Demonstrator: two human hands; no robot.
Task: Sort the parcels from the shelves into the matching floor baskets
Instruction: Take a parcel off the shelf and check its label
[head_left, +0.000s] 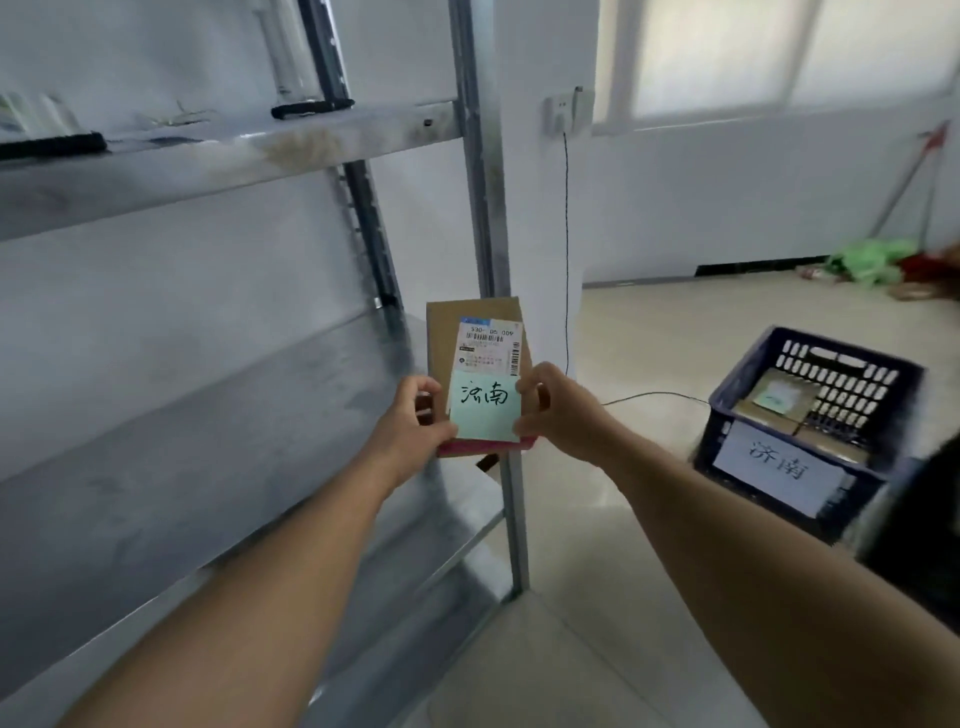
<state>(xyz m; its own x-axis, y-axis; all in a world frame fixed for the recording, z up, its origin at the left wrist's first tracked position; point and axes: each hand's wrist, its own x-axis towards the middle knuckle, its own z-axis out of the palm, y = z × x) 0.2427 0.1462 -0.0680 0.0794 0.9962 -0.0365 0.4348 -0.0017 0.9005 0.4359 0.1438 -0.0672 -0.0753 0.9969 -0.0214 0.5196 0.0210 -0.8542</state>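
At centre frame, the left hand (410, 421) and right hand (558, 410) each pinch a lower side edge of the flat cardboard parcel (483, 338), held upright before the shelf post (485, 208). It looks light, stiff and thin, so the 2 side edges suit gripping. At right, open floor (623, 493) leads to the blue basket (852, 371) with the matching label.

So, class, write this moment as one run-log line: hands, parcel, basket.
left hand: grips parcel | right hand: grips parcel | green note: 济南 | blue basket label: 济南, match | status: parcel not yet in basket
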